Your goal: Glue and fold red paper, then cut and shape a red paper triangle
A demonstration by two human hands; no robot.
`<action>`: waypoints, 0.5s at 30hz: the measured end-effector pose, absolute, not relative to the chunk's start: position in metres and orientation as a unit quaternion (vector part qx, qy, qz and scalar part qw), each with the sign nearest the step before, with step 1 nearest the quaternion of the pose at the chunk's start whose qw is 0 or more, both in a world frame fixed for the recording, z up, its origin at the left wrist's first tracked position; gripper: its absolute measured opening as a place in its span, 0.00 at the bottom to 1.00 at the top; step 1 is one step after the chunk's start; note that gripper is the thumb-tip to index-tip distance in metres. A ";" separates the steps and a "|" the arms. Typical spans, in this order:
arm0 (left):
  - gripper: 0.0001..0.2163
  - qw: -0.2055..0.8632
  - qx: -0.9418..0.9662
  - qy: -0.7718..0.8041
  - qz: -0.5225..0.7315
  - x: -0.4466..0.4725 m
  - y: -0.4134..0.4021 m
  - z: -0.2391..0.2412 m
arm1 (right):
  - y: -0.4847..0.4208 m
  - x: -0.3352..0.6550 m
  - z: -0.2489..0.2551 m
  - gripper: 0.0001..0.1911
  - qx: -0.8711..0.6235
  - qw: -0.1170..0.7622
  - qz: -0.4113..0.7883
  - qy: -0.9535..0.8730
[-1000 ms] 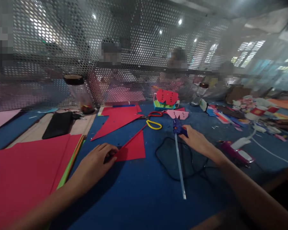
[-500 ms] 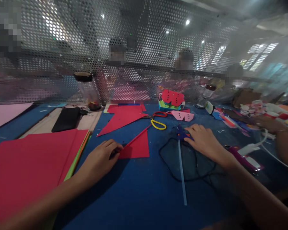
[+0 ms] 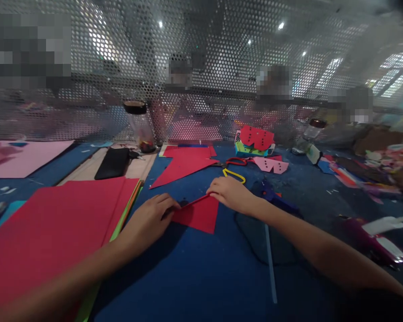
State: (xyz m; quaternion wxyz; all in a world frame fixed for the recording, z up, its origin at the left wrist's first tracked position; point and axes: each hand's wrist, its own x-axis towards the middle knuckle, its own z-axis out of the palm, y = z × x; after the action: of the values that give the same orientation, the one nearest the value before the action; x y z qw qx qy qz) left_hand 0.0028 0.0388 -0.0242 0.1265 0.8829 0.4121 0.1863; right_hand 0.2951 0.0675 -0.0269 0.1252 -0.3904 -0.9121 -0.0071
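Note:
A small red piece of paper (image 3: 201,214) lies on the blue tabletop, its far edge rolled or folded over. My left hand (image 3: 156,214) pinches its left end, fingers closed. At the far right corner my right hand (image 3: 233,192) grips the same folded edge between thumb and fingers. Just beyond my right hand are scissors (image 3: 237,174) with a yellow and a red handle loop. To the right, partly behind my right forearm, rests a blue glue gun (image 3: 271,194), with a clear glue stick (image 3: 270,264) lying nearer me.
Red sheets (image 3: 60,214) are stacked at the left, by a black phone (image 3: 113,163). A cut red sheet (image 3: 184,163) lies ahead. Beyond stand a jar (image 3: 141,129), red and pink paper cutouts (image 3: 257,137), and a perforated metal screen (image 3: 208,103) with people behind.
My right hand has left the glue gun and moved left onto the red paper's folded edge. My left hand keeps its hold. The view has shifted slightly left.

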 end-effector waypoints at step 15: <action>0.13 0.094 0.906 0.377 0.167 0.004 0.037 -0.025 | 0.064 0.295 -0.025 0.03 -0.473 0.185 0.143 -0.849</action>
State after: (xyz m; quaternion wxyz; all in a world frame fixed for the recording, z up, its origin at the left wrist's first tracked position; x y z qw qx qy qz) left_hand 0.0037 0.0368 -0.0254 0.0938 0.9063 0.3767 0.1673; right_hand 0.2949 0.0639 -0.0246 0.1846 -0.4732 -0.8494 0.1432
